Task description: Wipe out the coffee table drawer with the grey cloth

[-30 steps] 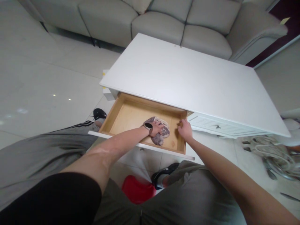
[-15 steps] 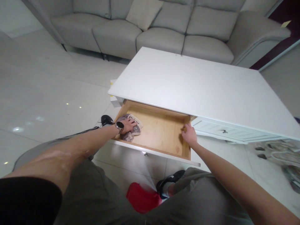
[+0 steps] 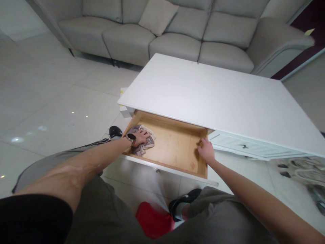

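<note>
A wooden drawer (image 3: pixel 172 144) stands pulled out of the white coffee table (image 3: pixel 208 91). Inside its left end lies a crumpled grey and beige patterned cloth (image 3: pixel 149 142). My left hand (image 3: pixel 141 137), with a watch on the wrist, presses down on this cloth, its fingers bent over it. At the drawer's right wall, my right hand (image 3: pixel 207 150) is closed over the top edge, the fingertips on the inner side. Part of the cloth is hidden under my left hand.
A grey sofa (image 3: pixel 177 44) stands behind the table. Below the drawer, a red object (image 3: pixel 154 220) is between my legs. White boxes (image 3: pixel 125 111) are by the table's left end. A closed drawer front with a knob (image 3: pixel 244 146) is at the right.
My left hand and the cloth have shifted slightly to the right, and the cloth's folds have changed a little. My right hand stays on the drawer wall. The view has tilted slightly.
</note>
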`<state>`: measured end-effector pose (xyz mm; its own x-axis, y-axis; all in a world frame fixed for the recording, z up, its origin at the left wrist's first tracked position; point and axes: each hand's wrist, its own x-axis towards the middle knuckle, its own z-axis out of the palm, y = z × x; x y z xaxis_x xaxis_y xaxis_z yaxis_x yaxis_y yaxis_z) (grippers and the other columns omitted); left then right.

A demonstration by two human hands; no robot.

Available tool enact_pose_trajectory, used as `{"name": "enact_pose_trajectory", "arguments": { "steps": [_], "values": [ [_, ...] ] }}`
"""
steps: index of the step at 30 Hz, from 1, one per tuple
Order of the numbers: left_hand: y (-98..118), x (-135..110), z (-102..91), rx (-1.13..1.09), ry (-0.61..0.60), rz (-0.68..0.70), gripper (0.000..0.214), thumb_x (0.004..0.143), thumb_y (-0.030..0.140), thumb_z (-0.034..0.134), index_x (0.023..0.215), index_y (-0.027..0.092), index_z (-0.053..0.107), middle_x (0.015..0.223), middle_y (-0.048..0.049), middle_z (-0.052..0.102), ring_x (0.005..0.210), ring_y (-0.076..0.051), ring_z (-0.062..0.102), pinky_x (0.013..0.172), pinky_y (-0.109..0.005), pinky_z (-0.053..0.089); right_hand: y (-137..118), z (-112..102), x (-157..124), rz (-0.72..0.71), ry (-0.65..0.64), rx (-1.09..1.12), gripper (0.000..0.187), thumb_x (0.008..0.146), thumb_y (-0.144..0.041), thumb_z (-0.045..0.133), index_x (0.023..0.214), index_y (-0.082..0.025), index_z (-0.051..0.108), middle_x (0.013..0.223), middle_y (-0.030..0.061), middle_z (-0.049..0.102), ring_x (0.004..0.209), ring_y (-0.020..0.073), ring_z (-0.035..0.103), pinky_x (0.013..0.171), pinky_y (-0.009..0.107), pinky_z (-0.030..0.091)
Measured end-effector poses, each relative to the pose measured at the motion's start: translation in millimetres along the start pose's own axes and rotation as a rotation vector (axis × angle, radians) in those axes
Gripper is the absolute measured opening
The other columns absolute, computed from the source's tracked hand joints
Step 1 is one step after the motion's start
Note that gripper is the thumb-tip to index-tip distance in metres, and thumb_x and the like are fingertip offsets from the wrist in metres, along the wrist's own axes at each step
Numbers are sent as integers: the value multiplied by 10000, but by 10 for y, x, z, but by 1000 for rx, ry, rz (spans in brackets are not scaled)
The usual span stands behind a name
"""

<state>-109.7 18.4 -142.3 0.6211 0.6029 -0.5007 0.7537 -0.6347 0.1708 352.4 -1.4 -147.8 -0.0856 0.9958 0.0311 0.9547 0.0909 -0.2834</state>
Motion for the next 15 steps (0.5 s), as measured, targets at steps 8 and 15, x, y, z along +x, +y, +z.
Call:
{"name": "enact_pose_trajectory", "arguments": {
  "steps": [8, 15],
  "values": [
    [42, 257, -93, -207, 96, -392, 422, 507, 125, 694, 904, 265, 721, 1316, -90, 496, 1301, -426, 388, 969, -653, 411, 38, 16, 5, -1, -6, 17, 180, 799, -118, 523, 929, -208, 610, 1077, 80, 627, 911, 226, 519, 841, 353, 425],
    [-86, 455, -213, -302, 93, -522, 651, 411, 118, 748, 1036, 298, 714, 1352, -86, 471, 1260, -441, 399, 929, -613, 427, 39, 6, 20, -3, -14, 26, 195, 790, -113, 515, 926, -211, 615, 1057, 79, 628, 918, 234, 521, 871, 366, 427]
  ]
}}
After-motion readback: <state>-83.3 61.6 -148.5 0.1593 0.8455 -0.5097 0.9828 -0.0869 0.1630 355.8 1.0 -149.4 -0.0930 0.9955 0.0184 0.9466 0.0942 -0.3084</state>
